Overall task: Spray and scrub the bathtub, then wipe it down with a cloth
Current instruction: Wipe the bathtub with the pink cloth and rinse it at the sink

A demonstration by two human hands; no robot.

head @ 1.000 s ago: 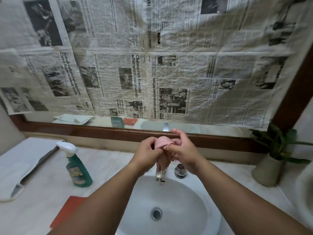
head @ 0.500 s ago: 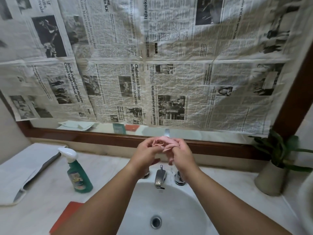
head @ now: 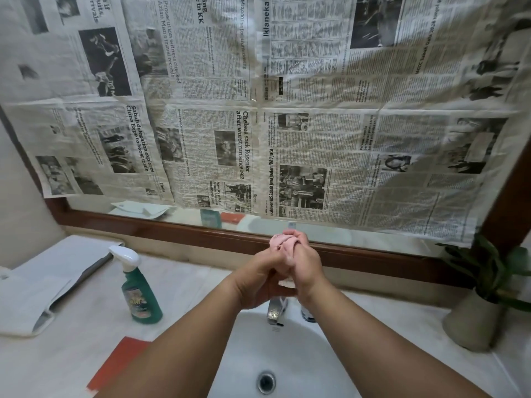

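Note:
A small pink cloth point(head: 280, 244) is bunched up between both my hands, above the chrome tap point(head: 275, 310) of a white basin point(head: 313, 366). My left hand point(head: 260, 278) grips it from the left and below. My right hand point(head: 304, 267) wraps over it from the right; only the cloth's top sticks out. A green spray bottle point(head: 140, 294) with a white trigger head stands upright on the counter, left of the basin and apart from my hands.
A folded white towel point(head: 43, 285) lies at the counter's far left. A red flat item point(head: 115, 363) lies near the front edge. A potted plant point(head: 477, 314) stands at the right. Newspaper point(head: 258, 110) covers the mirror behind.
Both hands have closed tighter around the pink cloth, pressing together over the tap. The camera view has tilted slightly, so the hands sit lower against the mirror frame.

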